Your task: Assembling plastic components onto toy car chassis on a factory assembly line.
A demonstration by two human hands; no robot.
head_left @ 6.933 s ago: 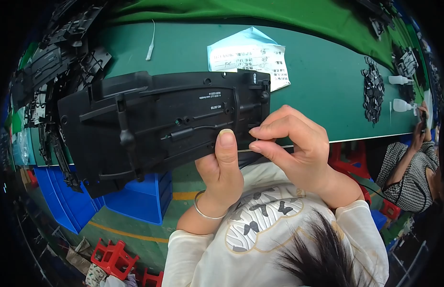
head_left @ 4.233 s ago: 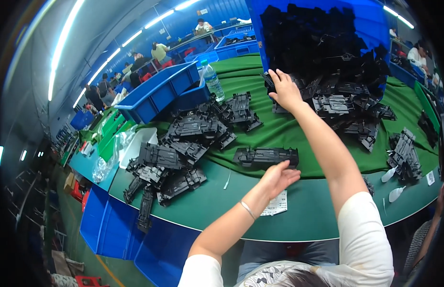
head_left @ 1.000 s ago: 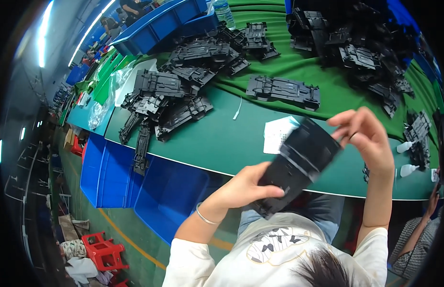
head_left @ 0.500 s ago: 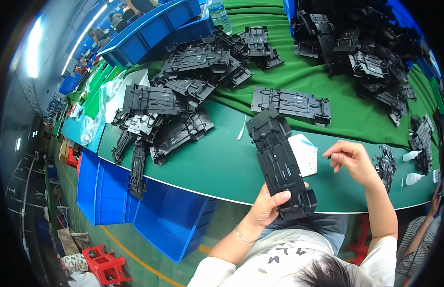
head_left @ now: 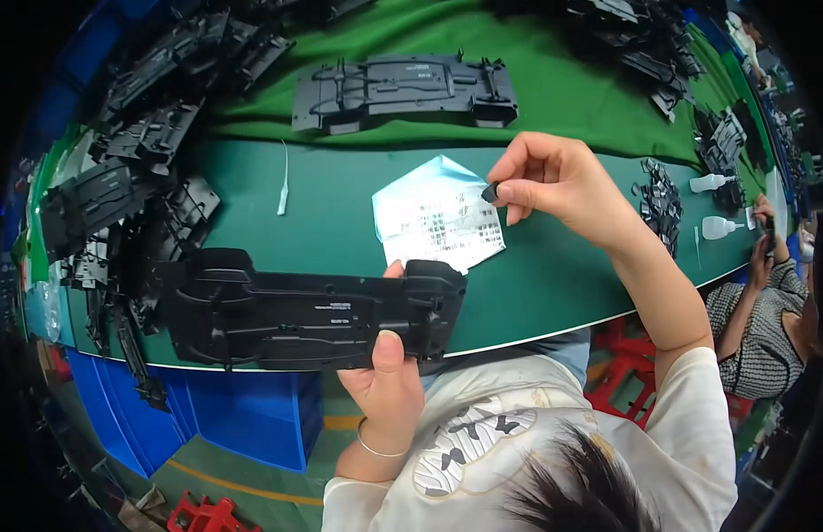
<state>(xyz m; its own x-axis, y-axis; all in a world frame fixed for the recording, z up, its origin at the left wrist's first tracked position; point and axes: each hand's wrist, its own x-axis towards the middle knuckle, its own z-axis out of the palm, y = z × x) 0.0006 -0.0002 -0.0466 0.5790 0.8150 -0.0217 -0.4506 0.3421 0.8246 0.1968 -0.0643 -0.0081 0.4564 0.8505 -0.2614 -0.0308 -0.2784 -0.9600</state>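
A black plastic toy car chassis (head_left: 292,321) lies lengthwise across my left hand (head_left: 387,381), with the thumb pressed on its face near the right end and the fingers behind it. To the right and a little farther off, my right hand (head_left: 553,182) pinches a small black plastic part (head_left: 490,192) between thumb and fingertips, apart from the chassis. Its exact shape is partly hidden by the fingers. Below that hand is a sheet of printed paper (head_left: 438,213) on the green table. Another black chassis (head_left: 407,89) rests on the green cloth beyond.
Piles of black chassis (head_left: 154,133) stand at the left, some overhanging the table edge. Small black parts (head_left: 662,204) are heaped at the right, near two white bottles (head_left: 720,228). A thin white stick-like tool (head_left: 283,191) lies left of the paper. Blue bins (head_left: 252,412) stand below; a co-worker (head_left: 757,328) sits at right.
My left hand has turned the chassis from nearly upright to lying sideways, and it now points left. My right hand has come nearer the paper, and the small part now shows. The view has shifted.
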